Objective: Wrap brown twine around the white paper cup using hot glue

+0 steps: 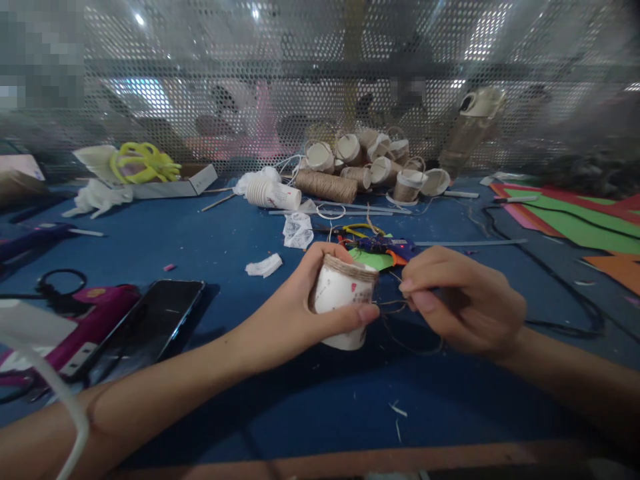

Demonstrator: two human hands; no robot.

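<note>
A white paper cup [344, 293] with small printed marks is held tilted in my left hand [300, 303], thumb across its side and fingers around the back. Several turns of brown twine [345, 265] circle one end of the cup. To the right, my right hand [460, 300] pinches the loose length of twine between thumb and forefinger. A slack loop of that twine hangs below, between the two hands. Just behind the cup lie a blue glue gun [395, 247], yellow-handled scissors [363, 231] and a green paper piece [373, 260].
Twine-wrapped cups [350, 148] are heaped at the back beside a twine roll [326, 185] and stacked paper cups [273, 193]. A phone [160, 313] and a magenta power strip [100, 320] lie left. Coloured paper sheets [585, 220] and a black cable [555, 327] are right.
</note>
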